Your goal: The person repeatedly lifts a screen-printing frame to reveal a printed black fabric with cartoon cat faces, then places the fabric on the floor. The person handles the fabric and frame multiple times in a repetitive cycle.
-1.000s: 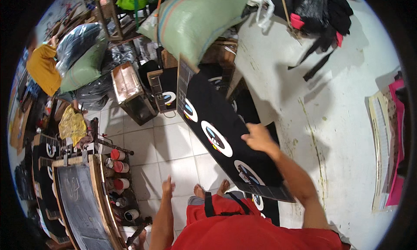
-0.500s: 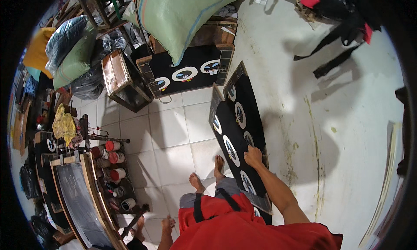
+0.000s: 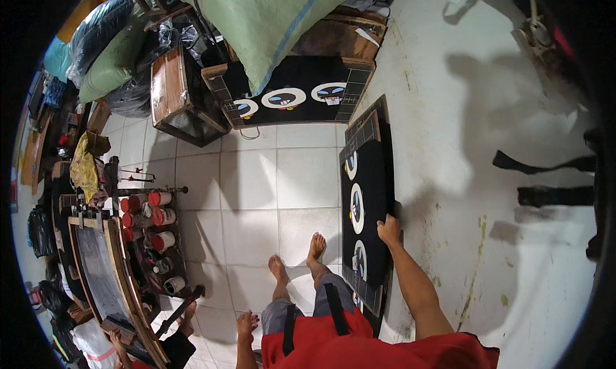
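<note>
A long black board (image 3: 371,199) with white ovals bearing cartoon eyes leans near the wall on the right. My right hand (image 3: 389,230) is closed at its wall-side edge, with some fingers hidden. Behind it the dark edge of another board shows. My left hand (image 3: 247,326) hangs low beside my left thigh, fingers apart and holding nothing. Ahead, a similar black board (image 3: 292,96) with oval prints stands under a large pale green sack (image 3: 256,22).
Left stands a rack of red-lidded jars (image 3: 162,216) next to a framed screen (image 3: 102,266). A co-worker's hand (image 3: 117,343) is at the screen's lower end. A wooden box (image 3: 183,99) sits on the tiled floor (image 3: 250,183). Black straps (image 3: 555,196) are at the far right.
The near board, which stood tilted apart from the one behind it, now lies close against it beside the wall. My right hand has moved to the wall-side edge. A co-worker's hand has appeared.
</note>
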Motion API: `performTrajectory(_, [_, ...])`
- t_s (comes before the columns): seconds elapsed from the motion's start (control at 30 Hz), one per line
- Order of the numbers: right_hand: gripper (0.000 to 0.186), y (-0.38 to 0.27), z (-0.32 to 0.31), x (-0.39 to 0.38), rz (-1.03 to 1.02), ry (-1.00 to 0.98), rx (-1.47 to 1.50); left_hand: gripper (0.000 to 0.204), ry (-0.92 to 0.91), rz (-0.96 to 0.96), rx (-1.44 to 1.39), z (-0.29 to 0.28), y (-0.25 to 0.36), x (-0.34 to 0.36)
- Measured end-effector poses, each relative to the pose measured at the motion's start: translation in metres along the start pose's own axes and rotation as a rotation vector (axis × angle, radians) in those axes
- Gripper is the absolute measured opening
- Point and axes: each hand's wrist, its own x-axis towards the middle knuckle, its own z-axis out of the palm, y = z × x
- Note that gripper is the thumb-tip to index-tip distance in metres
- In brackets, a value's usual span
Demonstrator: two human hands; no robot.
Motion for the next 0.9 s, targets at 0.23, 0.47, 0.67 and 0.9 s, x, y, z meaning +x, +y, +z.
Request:
performTrajectory(0.23, [0.031, 0.001, 0.024, 0.089, 0.07, 0.006, -0.131, 0.04, 0.084, -0.159, -0.028, -0.009, -0.058, -0.002])
performTrajectory(0.47, [0.032, -0.002, 0.054, 0.138, 0.137, 0.07, -0.127, 0.042, 0.156, -0.12, -0.005, -0.007, -0.045, -0.003])
performTrajectory(0.67, [0.031, 0.001, 0.052, 0.138, 0.145, 0.086, -0.168, 0.041, 0.163, -0.105, 0.002, -0.003, -0.037, 0.005])
performTrajectory(0.9, [0.036, -0.005, 0.033, 0.134, 0.226, -0.063, -0.098, 0.041, 0.102, -0.128, -0.018, 0.006, -0.043, 0.017])
